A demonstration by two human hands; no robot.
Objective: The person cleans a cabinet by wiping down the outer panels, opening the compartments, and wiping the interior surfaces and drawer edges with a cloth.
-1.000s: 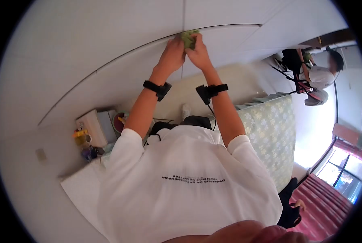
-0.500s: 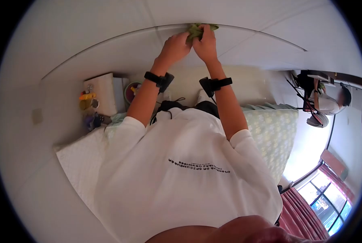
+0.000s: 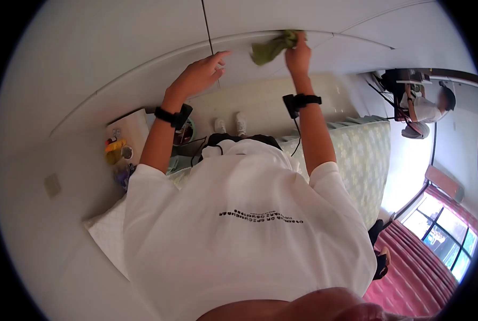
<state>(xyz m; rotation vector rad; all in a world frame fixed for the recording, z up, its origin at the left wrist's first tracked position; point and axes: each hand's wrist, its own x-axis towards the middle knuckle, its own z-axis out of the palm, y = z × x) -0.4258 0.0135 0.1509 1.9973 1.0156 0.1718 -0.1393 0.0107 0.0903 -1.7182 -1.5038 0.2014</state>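
Observation:
A crumpled green cloth (image 3: 271, 49) hangs from my right hand (image 3: 299, 56), pinched at its upper right corner. Its loose end swings out to the left and is slightly blurred. My left hand (image 3: 199, 75) is apart from the cloth, fingers partly stretched with nothing in them. It is close to a dark vertical seam in the white panelled surface (image 3: 260, 16) in front of me; whether the fingertips touch it I cannot tell. Black straps with small boxes sit on both wrists.
A bed with a patterned green cover (image 3: 351, 160) stands behind me to the right. At left, a small white cabinet (image 3: 134, 134) carries yellow items, beside a round bin (image 3: 186, 134). Another person (image 3: 426, 107) sits at far right, near pink curtains (image 3: 410, 257) and a window.
My left hand has let go of the green cloth and moved left and down. My right hand has carried the cloth to the right, and it now hangs more spread out.

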